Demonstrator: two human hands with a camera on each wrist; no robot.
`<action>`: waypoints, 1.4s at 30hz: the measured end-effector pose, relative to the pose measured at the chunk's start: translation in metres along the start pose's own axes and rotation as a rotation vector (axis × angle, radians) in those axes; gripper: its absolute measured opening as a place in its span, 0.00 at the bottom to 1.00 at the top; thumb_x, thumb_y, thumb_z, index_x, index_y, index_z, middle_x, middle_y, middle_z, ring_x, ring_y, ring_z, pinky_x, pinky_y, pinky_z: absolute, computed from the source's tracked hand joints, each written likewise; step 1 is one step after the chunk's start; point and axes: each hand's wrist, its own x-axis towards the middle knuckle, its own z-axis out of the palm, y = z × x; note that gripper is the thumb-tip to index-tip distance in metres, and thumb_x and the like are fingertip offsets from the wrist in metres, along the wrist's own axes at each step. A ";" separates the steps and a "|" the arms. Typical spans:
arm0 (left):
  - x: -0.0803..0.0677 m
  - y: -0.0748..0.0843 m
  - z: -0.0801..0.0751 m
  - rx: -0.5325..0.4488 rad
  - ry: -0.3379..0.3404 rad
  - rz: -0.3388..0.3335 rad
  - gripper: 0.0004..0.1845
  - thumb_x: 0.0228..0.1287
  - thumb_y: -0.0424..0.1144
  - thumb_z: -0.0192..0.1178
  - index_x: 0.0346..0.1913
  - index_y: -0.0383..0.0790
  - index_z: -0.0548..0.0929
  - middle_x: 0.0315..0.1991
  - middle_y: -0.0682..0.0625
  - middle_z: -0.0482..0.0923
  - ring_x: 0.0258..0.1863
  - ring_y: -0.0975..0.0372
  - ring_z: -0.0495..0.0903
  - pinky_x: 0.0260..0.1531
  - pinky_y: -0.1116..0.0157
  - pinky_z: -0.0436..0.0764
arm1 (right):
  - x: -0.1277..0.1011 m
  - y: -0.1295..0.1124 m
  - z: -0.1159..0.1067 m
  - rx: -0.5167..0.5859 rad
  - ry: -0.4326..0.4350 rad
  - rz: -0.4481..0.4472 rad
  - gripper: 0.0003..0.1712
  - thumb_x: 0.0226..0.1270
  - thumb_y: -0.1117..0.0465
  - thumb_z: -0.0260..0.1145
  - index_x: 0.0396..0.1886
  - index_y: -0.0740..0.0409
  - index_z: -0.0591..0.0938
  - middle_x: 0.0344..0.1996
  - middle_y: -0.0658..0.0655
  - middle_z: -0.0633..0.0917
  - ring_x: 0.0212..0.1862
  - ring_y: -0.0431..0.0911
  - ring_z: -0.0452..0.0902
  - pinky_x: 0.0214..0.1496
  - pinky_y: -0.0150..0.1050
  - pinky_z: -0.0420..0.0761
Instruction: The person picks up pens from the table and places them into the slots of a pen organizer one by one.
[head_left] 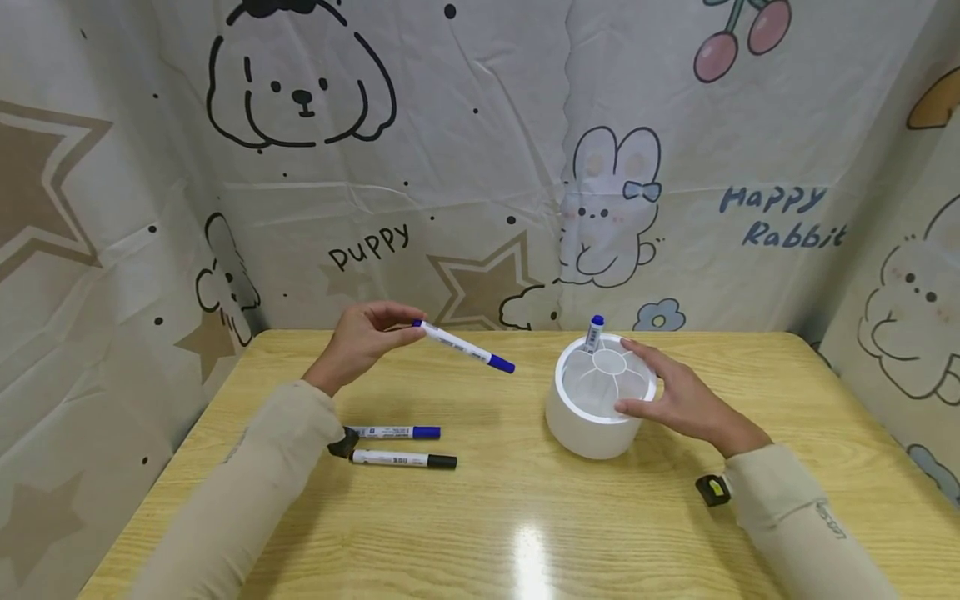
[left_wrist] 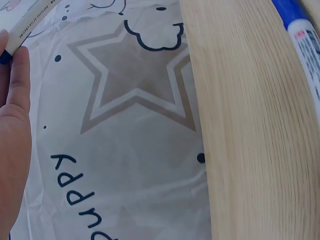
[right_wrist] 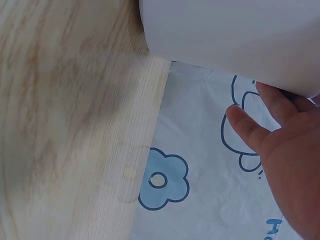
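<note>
Standing in the white holder (head_left: 592,412), steadied by the open right hand (head_left: 678,398), is seemingly one blue marker (head_left: 594,333).

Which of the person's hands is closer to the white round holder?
The right. The right hand rests against the white round holder, fingers on its rim. The left hand is well off to its left, holding a blue-capped marker above the table.

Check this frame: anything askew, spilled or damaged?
Nothing stands out. The left hand pinches a blue-capped marker above the table; the right hand rests on the white holder, where one marker leans in a compartment. Two markers lie flat, capped.
</note>
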 end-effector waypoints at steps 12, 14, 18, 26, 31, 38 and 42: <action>0.012 0.009 0.020 -0.096 -0.033 0.090 0.14 0.60 0.22 0.67 0.48 0.20 0.82 0.40 0.53 0.87 0.41 0.64 0.85 0.43 0.66 0.85 | 0.001 0.001 0.000 -0.005 0.004 0.007 0.56 0.58 0.45 0.77 0.79 0.59 0.57 0.73 0.70 0.62 0.69 0.70 0.61 0.64 0.72 0.65; 0.014 0.010 0.023 -0.105 -0.037 0.100 0.14 0.60 0.22 0.67 0.48 0.19 0.82 0.40 0.53 0.87 0.41 0.64 0.85 0.43 0.66 0.85 | 0.002 0.000 0.000 -0.002 0.004 0.006 0.56 0.58 0.45 0.77 0.79 0.59 0.57 0.73 0.70 0.62 0.69 0.69 0.61 0.64 0.72 0.65; 0.019 0.011 0.030 -0.124 -0.044 0.118 0.13 0.60 0.21 0.67 0.48 0.20 0.83 0.41 0.48 0.87 0.40 0.64 0.86 0.43 0.65 0.85 | 0.002 0.000 0.001 0.003 0.006 0.009 0.57 0.58 0.45 0.77 0.79 0.59 0.57 0.74 0.70 0.62 0.70 0.69 0.61 0.64 0.72 0.64; 0.026 0.012 0.043 -0.160 -0.074 0.130 0.13 0.59 0.20 0.66 0.47 0.19 0.83 0.46 0.32 0.84 0.40 0.64 0.86 0.43 0.64 0.85 | 0.001 0.000 0.001 0.002 0.002 0.020 0.56 0.58 0.46 0.77 0.79 0.59 0.57 0.73 0.70 0.62 0.70 0.69 0.62 0.64 0.72 0.64; 0.028 0.013 0.049 -0.162 -0.086 0.139 0.12 0.60 0.21 0.67 0.47 0.20 0.83 0.45 0.38 0.86 0.40 0.62 0.86 0.44 0.62 0.85 | 0.001 0.000 0.000 0.001 -0.005 0.021 0.56 0.58 0.45 0.76 0.79 0.58 0.57 0.73 0.70 0.62 0.69 0.70 0.61 0.63 0.72 0.64; 0.030 0.014 0.057 -0.181 -0.085 0.142 0.12 0.58 0.20 0.67 0.46 0.20 0.83 0.46 0.32 0.84 0.41 0.62 0.86 0.45 0.62 0.85 | 0.000 0.001 0.001 0.000 -0.006 0.026 0.56 0.58 0.45 0.76 0.79 0.57 0.57 0.74 0.70 0.61 0.70 0.70 0.60 0.64 0.73 0.63; 0.031 0.015 0.062 -0.177 -0.086 0.148 0.12 0.58 0.20 0.68 0.46 0.20 0.83 0.47 0.29 0.82 0.40 0.62 0.86 0.45 0.62 0.85 | 0.000 0.001 0.001 -0.001 -0.005 0.029 0.56 0.58 0.45 0.76 0.79 0.57 0.57 0.74 0.71 0.61 0.70 0.71 0.60 0.63 0.73 0.63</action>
